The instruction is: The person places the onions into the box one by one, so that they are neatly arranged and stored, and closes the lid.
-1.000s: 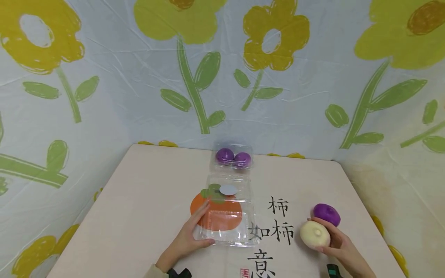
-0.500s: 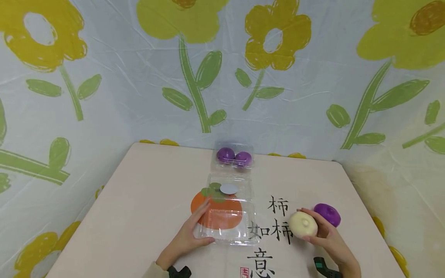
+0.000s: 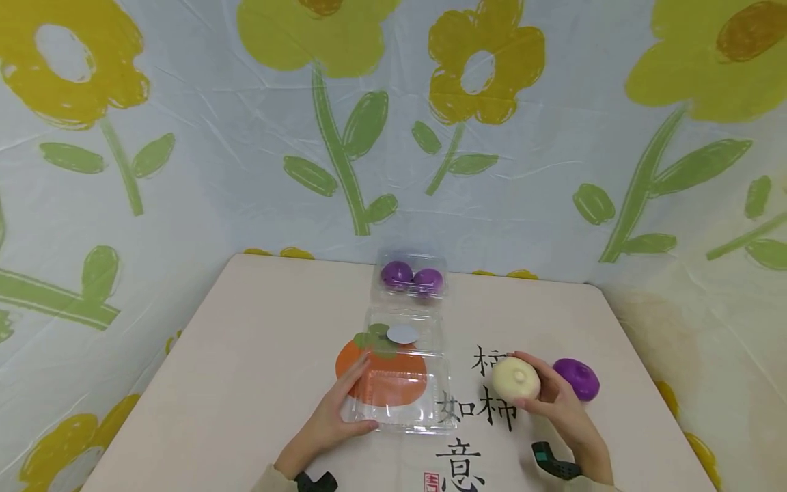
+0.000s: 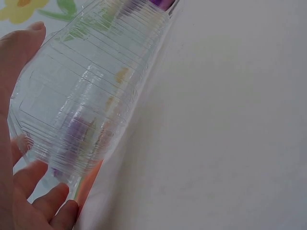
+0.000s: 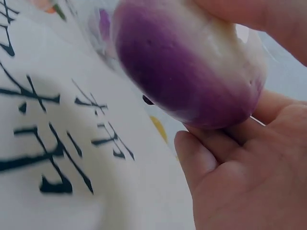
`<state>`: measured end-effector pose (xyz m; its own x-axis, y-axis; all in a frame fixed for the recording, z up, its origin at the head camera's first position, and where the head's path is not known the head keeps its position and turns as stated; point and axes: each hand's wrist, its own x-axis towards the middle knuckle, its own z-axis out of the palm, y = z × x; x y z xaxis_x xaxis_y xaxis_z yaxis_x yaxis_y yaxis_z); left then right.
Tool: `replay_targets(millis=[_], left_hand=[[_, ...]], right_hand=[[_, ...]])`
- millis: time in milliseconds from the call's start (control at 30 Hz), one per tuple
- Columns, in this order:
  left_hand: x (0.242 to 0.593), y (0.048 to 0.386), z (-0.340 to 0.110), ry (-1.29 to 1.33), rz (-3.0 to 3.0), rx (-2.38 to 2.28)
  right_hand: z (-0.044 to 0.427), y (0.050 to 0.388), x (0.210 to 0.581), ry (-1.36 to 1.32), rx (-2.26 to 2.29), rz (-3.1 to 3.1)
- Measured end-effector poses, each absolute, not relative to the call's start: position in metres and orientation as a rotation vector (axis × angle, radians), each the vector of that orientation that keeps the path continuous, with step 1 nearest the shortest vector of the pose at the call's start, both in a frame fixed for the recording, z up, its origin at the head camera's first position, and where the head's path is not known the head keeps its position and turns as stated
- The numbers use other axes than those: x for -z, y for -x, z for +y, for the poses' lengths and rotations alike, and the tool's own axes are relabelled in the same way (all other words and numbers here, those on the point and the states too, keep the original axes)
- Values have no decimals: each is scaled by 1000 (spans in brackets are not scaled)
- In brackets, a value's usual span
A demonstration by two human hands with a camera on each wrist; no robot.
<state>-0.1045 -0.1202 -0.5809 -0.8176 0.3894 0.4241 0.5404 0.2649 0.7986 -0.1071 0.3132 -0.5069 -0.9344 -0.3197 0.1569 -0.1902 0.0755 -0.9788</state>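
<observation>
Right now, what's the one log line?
left hand: touching clear container | right hand: holding cream-and-purple vegetable | purple vegetable: on table

Well beyond the left hand (image 3: 328, 420) and right hand (image 3: 561, 403), a pale cloth (image 3: 215, 102) with yellow flowers (image 3: 513, 34) and green leaves (image 3: 365, 126) stands as a wall. On the pale surface (image 3: 246, 355), an orange fruit picture (image 3: 346, 362) spreads by the left hand's fingertips; between both hands run black writing (image 3: 460, 466) and, lower, a red stamp (image 3: 432, 482).

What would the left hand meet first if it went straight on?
The clear container, most likely: the left hand is right at its left side, though exact contact is hard to judge.
</observation>
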Motion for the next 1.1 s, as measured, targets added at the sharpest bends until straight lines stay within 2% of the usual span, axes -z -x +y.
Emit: replay_targets(millis=[500, 900, 1100], left_hand=[[580, 103, -120, 916, -2308, 1607], [582, 104, -122, 890, -2346, 1596], [583, 105, -121, 903, -2335, 1599]], right_hand=[[272, 112, 494, 548, 2122, 2195], [227, 126, 486, 586, 2062, 2242], [205, 127, 482, 523, 2035, 2243]])
